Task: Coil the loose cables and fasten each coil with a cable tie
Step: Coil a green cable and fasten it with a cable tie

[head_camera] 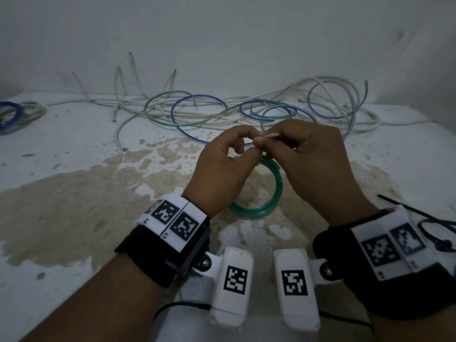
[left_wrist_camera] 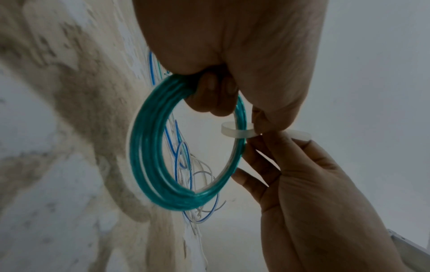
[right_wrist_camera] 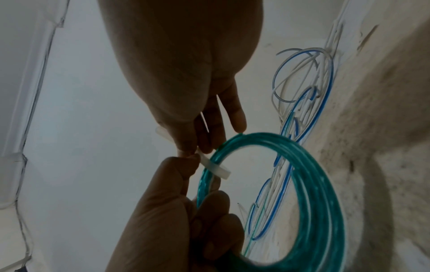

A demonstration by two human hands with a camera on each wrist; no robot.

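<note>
1. Wrist units with printed markers sit nearest my view; beyond them I have both hands raised above the stained desk (head_camera: 74, 193).
2. My left hand (head_camera: 222, 164) has its lower fingers (left_wrist_camera: 216, 92) curled through the green coil (left_wrist_camera: 149, 147), carrying it off the desk, while thumb and forefinger pinch the white cable tie (left_wrist_camera: 237, 131).
3. My right hand (head_camera: 311, 164) pinches the same tie (right_wrist_camera: 215, 168) at the meeting point, so both grips are closed on it. The tie crosses the coil's strands near the top.
4. Whether the tail has entered the head I cannot tell; the fingertips hide the joint.
5. To do this step well, I judge I should keep all turns bunched flat under the tie, feed the tail squarely through the head, then draw it snug without kinking the strands.
6. Loose cables (head_camera: 246, 109), white, blue and green, lie tangled by the wall, well apart from the coil; black ties (head_camera: 434, 225) lie at my right wrist.
</note>
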